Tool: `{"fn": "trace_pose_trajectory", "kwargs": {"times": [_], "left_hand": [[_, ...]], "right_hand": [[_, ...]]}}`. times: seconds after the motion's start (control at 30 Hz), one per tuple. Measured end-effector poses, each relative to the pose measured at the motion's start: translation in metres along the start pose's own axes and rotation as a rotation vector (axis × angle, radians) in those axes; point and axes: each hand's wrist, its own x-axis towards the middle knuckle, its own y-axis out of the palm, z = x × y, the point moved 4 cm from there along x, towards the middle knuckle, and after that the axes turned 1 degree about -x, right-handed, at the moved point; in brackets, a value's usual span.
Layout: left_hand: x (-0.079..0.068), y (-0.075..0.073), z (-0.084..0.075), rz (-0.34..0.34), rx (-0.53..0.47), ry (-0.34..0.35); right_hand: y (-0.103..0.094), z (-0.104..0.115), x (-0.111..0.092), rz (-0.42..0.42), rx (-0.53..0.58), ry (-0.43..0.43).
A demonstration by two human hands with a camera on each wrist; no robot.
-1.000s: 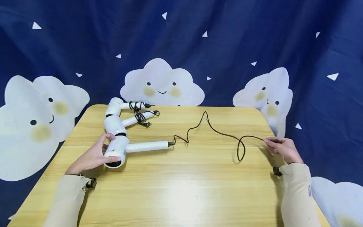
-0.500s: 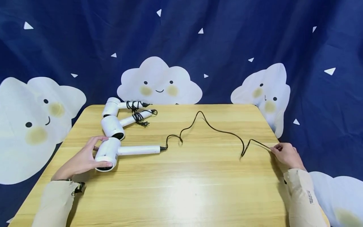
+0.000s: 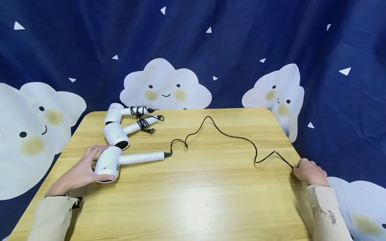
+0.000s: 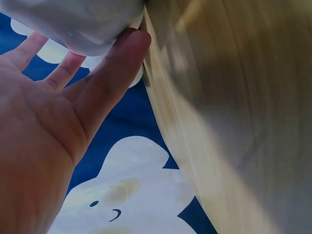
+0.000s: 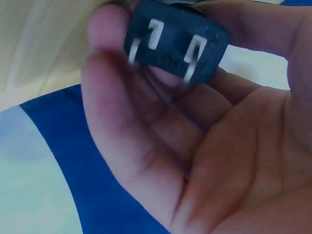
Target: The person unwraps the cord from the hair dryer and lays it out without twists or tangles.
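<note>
The left hand [image 3: 76, 173] gripped the nearest hair dryer [image 3: 108, 163] on the tabletop [image 3: 193, 194]; the right hand [image 3: 310, 172] held the cord's [image 3: 232, 136] plug [image 5: 174, 41].

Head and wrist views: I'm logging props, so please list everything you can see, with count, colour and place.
Table: one, light wood-grain, under the dryers
Near hair dryer: one, white, table's left side
Middle hair dryer: one, white, behind the near one
Far hair dryer: one, white, near the table's back edge
Loose cord: one, dark, from the near dryer's handle to the table's right edge
Wound cords: two, black, around the other dryers' handles
Two-pin plug: one, black, held at the table's right edge
Second plug: one, black, beside the middle dryer's handle
Curtain: one, blue with white clouds and triangles, behind the table
Sleeves: two, beige, both arms
Left grip: one, bare, around the near dryer's head
Right grip: one, bare, holding the two-pin plug
</note>
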Motion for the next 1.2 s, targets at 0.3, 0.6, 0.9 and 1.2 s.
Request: {"fn": "trace_pose_trajectory", "kwargs": {"times": [0.3,0.6,0.9,1.2], "left_hand": [[-0.005,0.000,0.005,-0.012,0.006,-0.014],[-0.004,-0.003,0.005,0.011,0.035,-0.032],[-0.003,-0.009,0.011,-0.003,0.040,-0.023],[-0.005,-0.011,0.010,-0.003,0.049,-0.036]], "right_hand": [[-0.001,0.012,0.000,-0.017,-0.054,-0.007],[0.005,0.010,0.005,0.014,-0.046,0.024],[0.006,0.009,0.002,0.016,-0.015,0.002],[0.006,0.014,0.006,0.002,-0.013,-0.030]]}}
